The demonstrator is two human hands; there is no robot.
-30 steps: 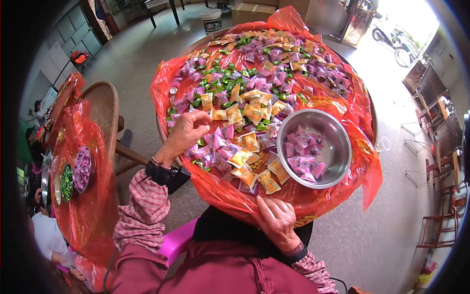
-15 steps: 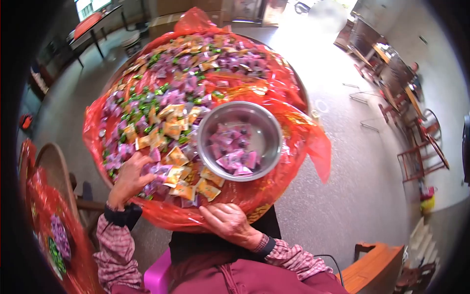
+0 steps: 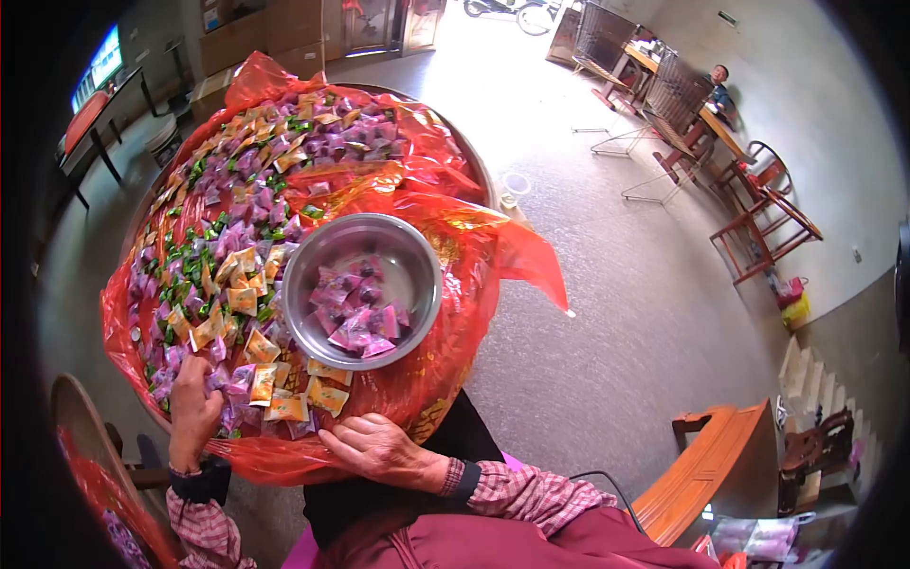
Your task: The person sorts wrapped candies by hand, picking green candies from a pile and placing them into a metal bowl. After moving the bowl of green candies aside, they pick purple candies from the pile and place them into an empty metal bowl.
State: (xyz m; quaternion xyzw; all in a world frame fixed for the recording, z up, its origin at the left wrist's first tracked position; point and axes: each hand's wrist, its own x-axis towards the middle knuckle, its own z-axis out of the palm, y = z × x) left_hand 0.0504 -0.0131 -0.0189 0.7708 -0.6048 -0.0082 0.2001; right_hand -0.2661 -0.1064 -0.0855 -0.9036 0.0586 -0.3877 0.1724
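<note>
Quantities: one round silver metal bowl point(image 3: 414, 270), one translucent red plastic sheet point(image 3: 464, 251) covering one round bench point(image 3: 482, 175). The bowl stands on the sheet and contains several purple plastic packets point(image 3: 353, 327). Orange rectangular packets point(image 3: 261, 348), green wrapped pieces point(image 3: 314, 211) and further purple packets overlap beside it, uncountable. Left hand point(image 3: 193, 410): fingers curled at loose purple packets; whether one is gripped cannot be determined. Right hand point(image 3: 387, 451): fingers together, touching the sheet at the near edge; grip indeterminable. Left forearm points upward; right forearm slants inward, palm down.
</note>
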